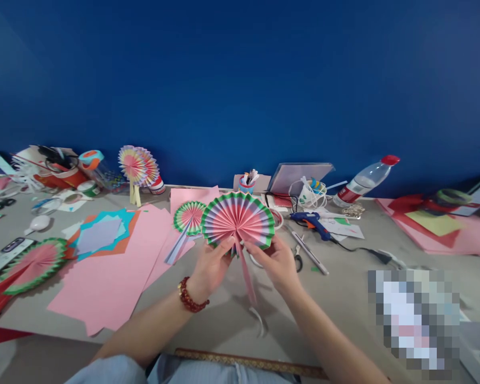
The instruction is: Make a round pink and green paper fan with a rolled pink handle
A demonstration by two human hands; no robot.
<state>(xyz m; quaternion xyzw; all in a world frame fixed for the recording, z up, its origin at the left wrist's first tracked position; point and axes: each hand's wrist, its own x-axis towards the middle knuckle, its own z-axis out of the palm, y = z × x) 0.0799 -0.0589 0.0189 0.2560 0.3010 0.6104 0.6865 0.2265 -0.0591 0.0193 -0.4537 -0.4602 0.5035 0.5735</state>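
Observation:
Between my two hands is a pleated paper fan (pixel 240 213), pink in the middle with lilac and a green scalloped edge. My left hand (pixel 214 266) pinches its lower left part, thumb on the front near the centre. On the lower right, my right hand (pixel 278 261) grips it the same way, fingers behind the folds. A pink paper strip (pixel 246 277) hangs down from the fan's centre. Just behind to the left lies a smaller green-edged fan (pixel 189 216) with a pale strip handle. A curved white strip (pixel 259 322) rests on the table below.
Pink paper sheets (pixel 116 277) and blue and orange cut paper (pixel 104 233) spread on the left, near another green-edged fan (pixel 36 264). To the right are a blue glue gun (pixel 312 221), scissors (pixel 298 258) and a leaning bottle (pixel 364 181). A blue wall stands behind.

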